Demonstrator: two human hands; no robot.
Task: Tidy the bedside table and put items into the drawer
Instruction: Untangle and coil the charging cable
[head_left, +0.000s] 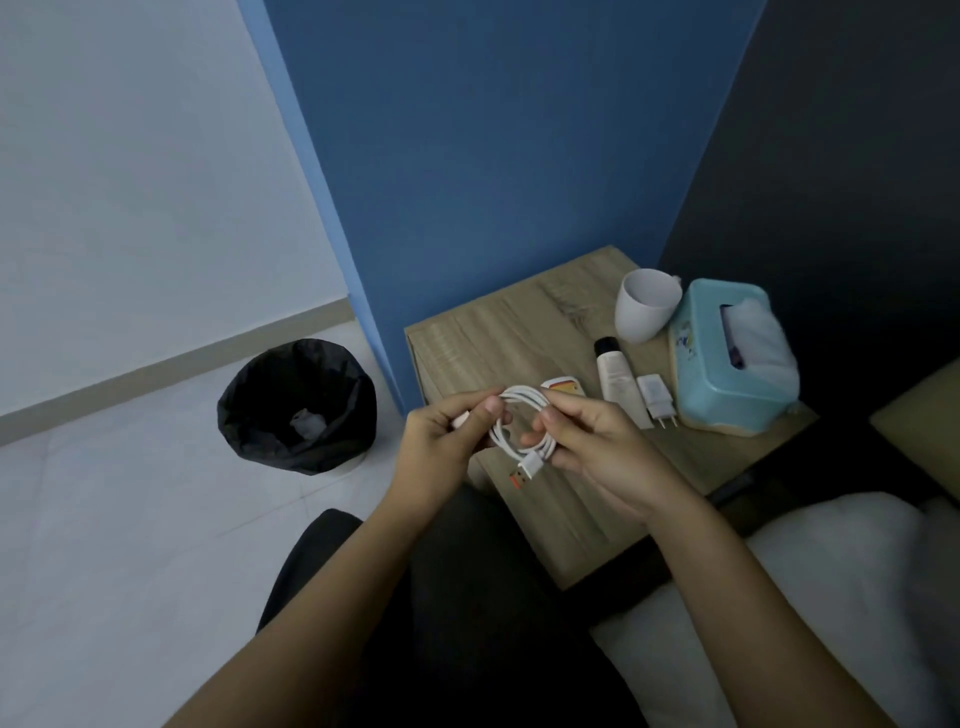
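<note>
A coiled white charging cable (521, 423) with an orange-tipped USB plug hangs above the front left of the wooden bedside table (483, 332). My left hand (445, 447) pinches the coil's left side, and my right hand (592, 447) grips its right side. Behind the coil lies a small white and orange item (563, 387), partly hidden. Further right on the table lie a white tube (615, 382) with a black cap and a white plug adapter (657, 397). A white cup (647, 304) and a teal tissue box (732, 358) stand at the back right. No drawer is visible.
A black-lined waste bin (298, 405) with a crumpled scrap inside stands on the pale floor left of the table. A blue wall panel rises behind the table. A white pillow (831, 597) and bed edge lie at the right. My dark-trousered legs are below the hands.
</note>
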